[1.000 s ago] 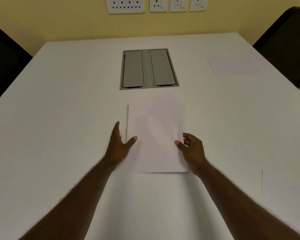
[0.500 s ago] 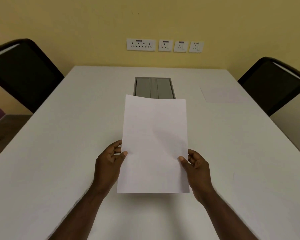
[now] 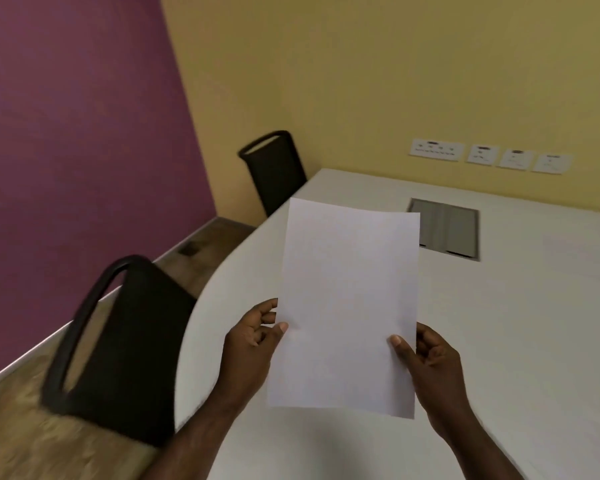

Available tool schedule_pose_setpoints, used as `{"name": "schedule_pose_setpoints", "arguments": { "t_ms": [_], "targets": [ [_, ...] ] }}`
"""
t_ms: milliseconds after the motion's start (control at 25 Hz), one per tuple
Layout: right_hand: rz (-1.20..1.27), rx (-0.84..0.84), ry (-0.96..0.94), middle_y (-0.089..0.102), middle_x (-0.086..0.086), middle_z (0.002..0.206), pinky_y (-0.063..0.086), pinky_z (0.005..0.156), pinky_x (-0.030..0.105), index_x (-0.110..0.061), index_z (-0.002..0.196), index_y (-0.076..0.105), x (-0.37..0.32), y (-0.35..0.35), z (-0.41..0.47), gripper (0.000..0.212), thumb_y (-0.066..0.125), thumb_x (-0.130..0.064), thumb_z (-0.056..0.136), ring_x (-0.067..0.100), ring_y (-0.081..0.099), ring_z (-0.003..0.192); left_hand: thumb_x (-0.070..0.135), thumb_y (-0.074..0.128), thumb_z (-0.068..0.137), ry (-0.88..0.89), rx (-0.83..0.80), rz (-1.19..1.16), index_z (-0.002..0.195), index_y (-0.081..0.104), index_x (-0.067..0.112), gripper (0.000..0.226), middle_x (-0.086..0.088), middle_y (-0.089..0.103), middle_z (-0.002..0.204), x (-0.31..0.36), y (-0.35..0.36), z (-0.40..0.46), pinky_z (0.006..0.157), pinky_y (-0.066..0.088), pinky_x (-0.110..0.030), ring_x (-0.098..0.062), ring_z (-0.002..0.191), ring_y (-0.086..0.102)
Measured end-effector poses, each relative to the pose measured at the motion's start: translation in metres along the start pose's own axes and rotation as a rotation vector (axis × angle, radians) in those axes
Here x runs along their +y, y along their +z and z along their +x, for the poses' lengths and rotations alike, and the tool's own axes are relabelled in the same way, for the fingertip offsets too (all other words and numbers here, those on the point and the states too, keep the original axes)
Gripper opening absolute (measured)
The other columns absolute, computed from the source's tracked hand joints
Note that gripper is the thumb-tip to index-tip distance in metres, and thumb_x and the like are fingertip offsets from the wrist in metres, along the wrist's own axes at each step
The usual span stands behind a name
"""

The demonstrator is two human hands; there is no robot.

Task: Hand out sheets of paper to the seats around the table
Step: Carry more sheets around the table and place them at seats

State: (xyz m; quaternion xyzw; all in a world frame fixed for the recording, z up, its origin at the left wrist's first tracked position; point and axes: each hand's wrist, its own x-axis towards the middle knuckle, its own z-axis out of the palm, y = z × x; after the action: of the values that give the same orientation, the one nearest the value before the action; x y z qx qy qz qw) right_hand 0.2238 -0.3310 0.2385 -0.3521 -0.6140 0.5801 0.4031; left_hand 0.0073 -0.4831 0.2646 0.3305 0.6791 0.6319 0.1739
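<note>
A person holds a white sheet of paper [image 3: 349,306] above the near left part of a white table [image 3: 499,323], the left hand [image 3: 253,344] pinching its left edge and the right hand [image 3: 426,362] pinching its right edge, thumbs on top. The sheet is lifted clear of the tabletop. A black chair [image 3: 118,348] stands just beside the table's near left edge; a second chair [image 3: 274,168] stands at the far left. The step in hand appears to be carrying a sheet to a left-side seat. The next move likely calls for laying it flat before the near chair and releasing both grips.
</note>
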Motion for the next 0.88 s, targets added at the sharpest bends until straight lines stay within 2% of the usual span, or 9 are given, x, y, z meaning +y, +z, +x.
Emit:
{"name": "schedule_pose_setpoints", "arguments": {
  "t_ms": [80, 200, 240, 400, 520, 720, 880],
  "targets": [
    [0.003, -0.111, -0.021, 0.077, -0.011, 0.096, 0.056, 0.065, 0.018, -0.031, 0.1, 0.071, -0.015, 0.02, -0.02, 0.019, 0.07, -0.02, 0.086, 0.011, 0.074, 0.086, 0.009, 0.068, 0.085, 0.012, 0.093, 0.023, 0.108, 0.063, 0.04, 0.038, 0.019, 0.071, 0.088, 0.011, -0.035, -0.037, 0.069, 0.051, -0.011, -0.001, 0.082, 0.069],
    [0.031, -0.245, -0.043, 0.077, -0.01, 0.096, 0.056, 0.065, 0.018, -0.029, 0.101, 0.071, -0.035, 0.054, -0.049, 0.017, 0.07, -0.02, 0.086, 0.011, 0.073, 0.086, 0.008, 0.066, 0.086, 0.015, 0.215, 0.016, 0.115, 0.063, 0.025, 0.034, 0.0, 0.073, 0.1, 0.022, -0.085, -0.088, 0.078, 0.058, -0.03, -0.015, 0.09, 0.071],
    [0.04, -0.291, -0.052, 0.077, -0.01, 0.096, 0.055, 0.064, 0.017, -0.029, 0.1, 0.071, -0.042, 0.067, -0.058, 0.017, 0.07, -0.021, 0.086, 0.011, 0.073, 0.085, 0.007, 0.066, 0.086, 0.03, 0.258, 0.006, 0.115, 0.063, 0.025, 0.034, -0.003, 0.073, 0.101, 0.027, -0.102, -0.103, 0.078, 0.058, -0.03, -0.016, 0.091, 0.071],
    [0.041, -0.482, -0.089, 0.076, -0.009, 0.098, 0.056, 0.065, 0.02, -0.03, 0.1, 0.071, -0.067, 0.136, -0.097, 0.016, 0.071, -0.025, 0.085, 0.012, 0.073, 0.087, 0.007, 0.065, 0.087, 0.066, 0.42, 0.008, 0.114, 0.063, 0.027, 0.033, 0.011, 0.074, 0.095, 0.042, -0.175, -0.158, 0.069, 0.054, -0.015, -0.007, 0.085, 0.071],
    [0.033, -0.585, -0.127, 0.076, -0.008, 0.1, 0.057, 0.07, 0.026, -0.029, 0.103, 0.07, -0.084, 0.2, -0.124, 0.018, 0.071, -0.027, 0.085, 0.013, 0.072, 0.089, 0.009, 0.065, 0.088, 0.083, 0.53, 0.06, 0.108, 0.062, 0.039, 0.037, 0.018, 0.073, 0.096, 0.048, -0.235, -0.183, 0.071, 0.052, -0.011, -0.002, 0.087, 0.07],
    [0.018, -0.67, -0.167, 0.073, -0.007, 0.106, 0.06, 0.079, 0.036, -0.024, 0.108, 0.067, -0.099, 0.32, -0.169, 0.024, 0.069, -0.031, 0.085, 0.014, 0.071, 0.092, 0.019, 0.067, 0.087, 0.116, 0.635, 0.198, 0.105, 0.059, 0.057, 0.043, 0.022, 0.071, 0.1, 0.048, -0.345, -0.203, 0.078, 0.053, -0.013, -0.001, 0.091, 0.067],
    [0.029, -0.676, -0.211, 0.071, -0.014, 0.106, 0.06, 0.078, 0.029, -0.033, 0.104, 0.065, -0.101, 0.411, -0.202, 0.019, 0.069, -0.031, 0.085, 0.008, 0.071, 0.091, 0.024, 0.067, 0.087, 0.138, 0.665, 0.293, 0.105, 0.055, 0.064, 0.046, 0.02, 0.069, 0.097, 0.045, -0.439, -0.203, 0.069, 0.05, -0.008, 0.001, 0.087, 0.066]
  ]
}}
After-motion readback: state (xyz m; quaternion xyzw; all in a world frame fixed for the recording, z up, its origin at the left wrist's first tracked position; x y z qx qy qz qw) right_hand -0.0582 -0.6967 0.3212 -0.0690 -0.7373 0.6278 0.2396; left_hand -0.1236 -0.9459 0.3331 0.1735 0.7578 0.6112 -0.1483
